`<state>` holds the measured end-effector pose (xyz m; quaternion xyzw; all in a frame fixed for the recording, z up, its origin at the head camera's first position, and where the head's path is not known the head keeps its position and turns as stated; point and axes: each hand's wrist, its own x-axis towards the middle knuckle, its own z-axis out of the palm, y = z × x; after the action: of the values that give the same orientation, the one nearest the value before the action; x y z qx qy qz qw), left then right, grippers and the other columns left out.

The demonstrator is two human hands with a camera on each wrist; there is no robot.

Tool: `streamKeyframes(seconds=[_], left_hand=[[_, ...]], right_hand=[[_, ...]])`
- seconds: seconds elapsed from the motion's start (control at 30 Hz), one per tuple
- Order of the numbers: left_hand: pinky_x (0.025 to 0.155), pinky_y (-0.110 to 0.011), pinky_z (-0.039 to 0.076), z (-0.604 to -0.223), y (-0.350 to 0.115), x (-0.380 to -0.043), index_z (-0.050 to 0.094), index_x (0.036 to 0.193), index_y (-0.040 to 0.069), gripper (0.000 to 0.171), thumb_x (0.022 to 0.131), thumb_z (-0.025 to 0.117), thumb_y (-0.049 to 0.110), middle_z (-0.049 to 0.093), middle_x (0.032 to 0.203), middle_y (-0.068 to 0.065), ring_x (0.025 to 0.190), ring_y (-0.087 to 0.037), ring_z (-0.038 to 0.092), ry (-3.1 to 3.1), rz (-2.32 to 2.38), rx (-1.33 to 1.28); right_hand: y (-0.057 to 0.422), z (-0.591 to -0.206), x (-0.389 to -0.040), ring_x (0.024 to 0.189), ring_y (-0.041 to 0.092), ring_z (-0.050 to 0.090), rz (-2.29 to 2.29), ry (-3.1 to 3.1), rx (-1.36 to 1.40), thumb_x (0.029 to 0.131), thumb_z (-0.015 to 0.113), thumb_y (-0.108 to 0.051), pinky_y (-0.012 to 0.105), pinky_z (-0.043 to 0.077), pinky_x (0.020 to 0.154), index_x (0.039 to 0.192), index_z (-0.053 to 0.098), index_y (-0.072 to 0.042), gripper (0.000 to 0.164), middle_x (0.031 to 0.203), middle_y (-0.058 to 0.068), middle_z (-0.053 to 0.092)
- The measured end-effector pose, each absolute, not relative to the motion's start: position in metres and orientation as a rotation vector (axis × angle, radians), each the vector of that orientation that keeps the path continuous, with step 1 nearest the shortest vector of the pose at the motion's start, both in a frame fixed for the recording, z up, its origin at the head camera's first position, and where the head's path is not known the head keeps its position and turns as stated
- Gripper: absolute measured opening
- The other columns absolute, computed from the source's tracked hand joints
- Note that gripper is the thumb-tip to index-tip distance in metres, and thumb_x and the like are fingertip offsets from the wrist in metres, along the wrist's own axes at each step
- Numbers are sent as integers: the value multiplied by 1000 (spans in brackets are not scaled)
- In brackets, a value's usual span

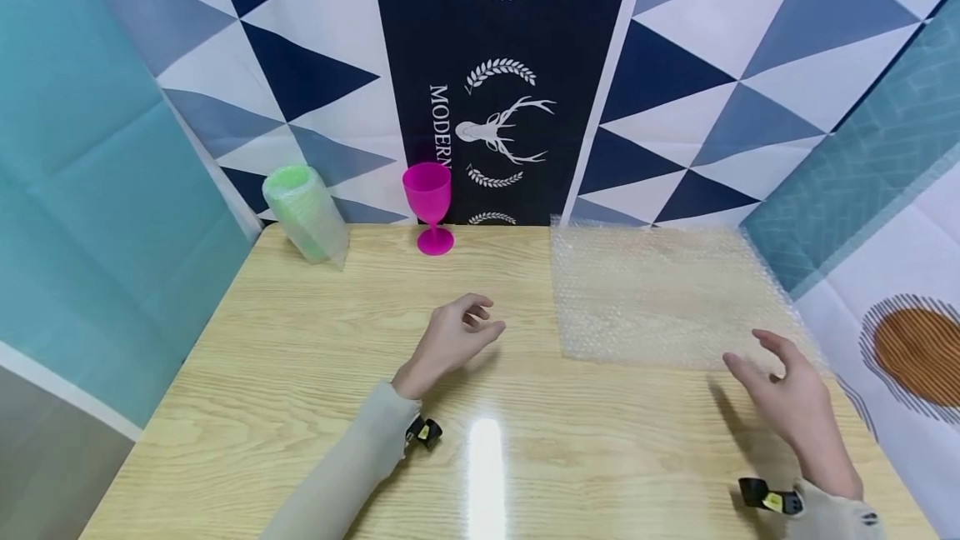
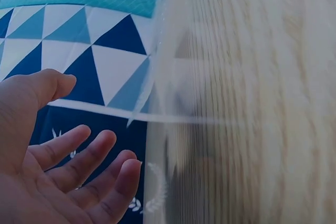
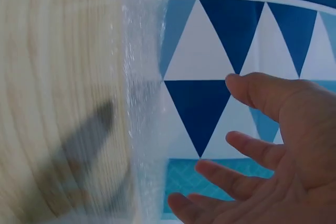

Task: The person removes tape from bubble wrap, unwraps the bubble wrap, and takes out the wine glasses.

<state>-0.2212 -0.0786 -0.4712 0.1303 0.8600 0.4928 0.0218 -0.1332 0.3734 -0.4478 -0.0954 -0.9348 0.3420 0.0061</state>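
Left hand (image 1: pixel 452 333) and right hand (image 1: pixel 797 394) empty, thumbs apart from loosely bent fingers; bubble wrap (image 1: pixel 660 294) far right, laid flat, probably for easy reach; pink goblet (image 1: pixel 428 192) far, left of centre, upright, base likely steadying it

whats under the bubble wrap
The wooden table shows blurrily through the bubble wrap; fine detail is lost, and the right hand covers a bit near its front right corner.

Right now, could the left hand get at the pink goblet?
Probably yes. The left hand holds nothing, and in the head view nothing stands between it and the pink goblet; the bubble wrap lies off to the right.
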Motion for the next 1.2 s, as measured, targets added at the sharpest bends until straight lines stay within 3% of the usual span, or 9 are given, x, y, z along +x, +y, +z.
streamKeyframes(seconds=[0.27, 0.5, 0.7, 0.97, 1.2], left_hand=[[99, -48, 56, -470, -104, -214, 64, 134, 6, 54, 91, 78, 36, 71, 123, -16, 114, -33, 67, 2773, 1478, 377], [105, -50, 52, -474, -128, -205, 62, 137, 9, 57, 91, 77, 40, 69, 130, -12, 124, -31, 63, 2881, 1329, 335], [115, -51, 45, -477, -141, -195, 59, 142, 11, 65, 91, 75, 47, 63, 142, -10, 137, -31, 56, 2953, 1219, 343], [116, -55, 44, -482, -147, -186, 56, 144, 7, 75, 87, 78, 50, 59, 147, -17, 140, -42, 50, 3111, 985, 521], [111, -61, 45, -484, -155, -185, 49, 150, 3, 89, 86, 75, 58, 55, 149, -23, 138, -50, 49, 3226, 786, 640]], right_hand=[[351, -453, -131, 139, 62, 33, 1111, -2841, -162, 102, 64, -39, 74, 40, 97, 160, 27, 1, 79, 157, 40, 31], [336, -452, -134, 133, 64, 37, 1051, -2866, -111, 99, 67, -41, 75, 41, 94, 159, 29, 1, 82, 156, 40, 31], [320, -454, -139, 136, 64, 33, 1009, -2886, -26, 98, 69, -42, 79, 34, 100, 159, 29, 2, 85, 154, 42, 32], [294, -458, -153, 137, 60, 36, 935, -2873, 220, 92, 77, -37, 77, 35, 103, 154, 36, 5, 85, 152, 39, 39], [272, -460, -162, 144, 62, 24, 898, -2958, 354, 93, 75, -45, 79, 29, 109, 158, 32, -1, 90, 157, 35, 32]])
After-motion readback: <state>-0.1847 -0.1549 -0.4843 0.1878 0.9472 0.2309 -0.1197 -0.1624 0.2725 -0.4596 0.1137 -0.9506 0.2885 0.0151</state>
